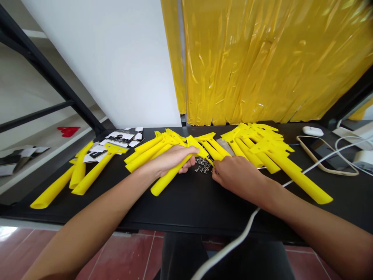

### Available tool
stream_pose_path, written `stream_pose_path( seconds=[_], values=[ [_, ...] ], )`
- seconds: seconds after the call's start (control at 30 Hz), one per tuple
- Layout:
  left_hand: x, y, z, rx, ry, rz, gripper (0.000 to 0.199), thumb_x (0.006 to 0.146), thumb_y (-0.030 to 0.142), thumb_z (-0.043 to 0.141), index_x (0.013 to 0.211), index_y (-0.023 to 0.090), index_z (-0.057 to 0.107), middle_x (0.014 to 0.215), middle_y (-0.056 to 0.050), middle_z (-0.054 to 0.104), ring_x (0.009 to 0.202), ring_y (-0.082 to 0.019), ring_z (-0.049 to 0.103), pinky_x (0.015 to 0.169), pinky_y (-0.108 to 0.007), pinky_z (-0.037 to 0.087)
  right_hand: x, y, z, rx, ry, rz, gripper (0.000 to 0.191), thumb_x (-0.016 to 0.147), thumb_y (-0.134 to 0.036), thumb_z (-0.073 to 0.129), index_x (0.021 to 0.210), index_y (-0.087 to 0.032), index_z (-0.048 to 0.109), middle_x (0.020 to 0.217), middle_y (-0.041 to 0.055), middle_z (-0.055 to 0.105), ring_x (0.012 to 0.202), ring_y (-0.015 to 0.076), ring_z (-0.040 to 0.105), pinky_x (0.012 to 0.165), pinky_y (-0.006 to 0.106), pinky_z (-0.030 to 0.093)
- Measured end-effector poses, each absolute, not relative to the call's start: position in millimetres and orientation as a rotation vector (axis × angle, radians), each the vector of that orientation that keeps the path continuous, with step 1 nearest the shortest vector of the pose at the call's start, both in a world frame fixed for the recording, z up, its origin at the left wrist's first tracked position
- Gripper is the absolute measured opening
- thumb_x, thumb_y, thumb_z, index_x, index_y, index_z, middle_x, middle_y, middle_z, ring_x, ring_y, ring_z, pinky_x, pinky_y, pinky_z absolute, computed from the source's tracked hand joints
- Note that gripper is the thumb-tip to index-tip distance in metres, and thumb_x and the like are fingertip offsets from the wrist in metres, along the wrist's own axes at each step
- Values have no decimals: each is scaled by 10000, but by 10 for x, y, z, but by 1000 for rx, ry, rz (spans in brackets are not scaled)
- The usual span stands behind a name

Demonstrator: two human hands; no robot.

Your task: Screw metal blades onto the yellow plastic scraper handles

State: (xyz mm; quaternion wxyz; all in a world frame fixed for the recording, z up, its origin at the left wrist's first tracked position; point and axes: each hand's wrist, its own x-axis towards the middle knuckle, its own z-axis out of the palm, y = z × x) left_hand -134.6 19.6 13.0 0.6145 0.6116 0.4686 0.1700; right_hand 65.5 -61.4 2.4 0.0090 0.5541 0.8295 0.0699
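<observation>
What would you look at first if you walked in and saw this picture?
The bright yellow plastic scrapers catch your eye first, lying in heaps across the black table. Behind the table hangs a big shiny yellow plastic sheet. In the middle, the left hand grips one scraper, and the right hand sits beside a little pile of silver screws.

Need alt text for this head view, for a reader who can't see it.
A person's left hand grips a yellow plastic scraper handle above a black table, while the right hand sits beside a small pile of metal screws. Many more yellow handles lie spread across the table.
</observation>
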Motion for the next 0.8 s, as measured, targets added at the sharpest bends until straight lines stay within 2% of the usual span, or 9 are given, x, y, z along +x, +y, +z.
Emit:
stream_pose_path(
  seconds=[0.17, 0.3, 0.43, 0.5, 0.57, 0.7, 0.8],
  values=[
    [-1342, 188, 128, 1486, 1097, 364, 376, 970, 481, 571, 748, 179, 601, 546, 17, 480, 440, -95, 447, 445, -253, 324, 652, -617, 43, 1902, 2545, 239, 289, 981, -235, 522, 834, -151, 756, 759, 152, 774, 702, 296, 768, 552, 325, 437],
    [-1372, 168, 154, 1597, 1085, 332, 344, 961, 517, 579, 803, 217, 517, 610, 24, 515, 452, -102, 472, 434, -259, 334, 763, -544, 97, 2095, 2507, 295, 248, 960, -265, 522, 912, -155, 739, 775, 143, 771, 690, 289, 738, 566, 336, 380],
    [-1427, 175, 111, 1888, 1133, 286, 429, 900, 625, 647, 842, 244, 459, 605, 33, 550, 443, -121, 501, 424, -267, 332, 1017, -406, 151, 2262, 2426, 395, 233, 956, -305, 524, 953, -154, 702, 786, 127, 760, 722, 284, 718, 598, 343, 346],
    [-1446, 194, 59, 2015, 1173, 290, 466, 897, 674, 629, 846, 247, 451, 588, 41, 552, 430, -125, 506, 420, -266, 318, 1150, -333, 161, 2330, 2336, 408, 278, 973, -377, 514, 944, -161, 687, 776, 126, 748, 727, 293, 709, 579, 340, 307],
    [-1453, 213, 14, 2086, 1173, 306, 470, 914, 689, 598, 850, 246, 455, 599, 43, 560, 432, -124, 516, 424, -264, 309, 1253, -273, 153, 2321, 2288, 406, 276, 978, -376, 506, 967, -162, 680, 816, 136, 752, 760, 302, 710, 570, 337, 283],
    [-1448, 223, -9, 2144, 1138, 295, 454, 944, 674, 562, 842, 240, 473, 596, 51, 531, 439, -124, 519, 446, -273, 309, 1325, -217, 92, 2208, 2305, 344, 238, 975, -353, 535, 1008, -173, 686, 888, 135, 764, 807, 302, 714, 582, 336, 294],
    [-1436, 211, 17, 2191, 1136, 321, 457, 951, 648, 564, 787, 234, 459, 605, 48, 490, 471, -121, 490, 476, -285, 279, 1297, -223, 64, 2164, 2370, 314, 296, 970, -443, 576, 981, -177, 705, 903, 131, 766, 814, 302, 714, 602, 337, 344]
  ],
)
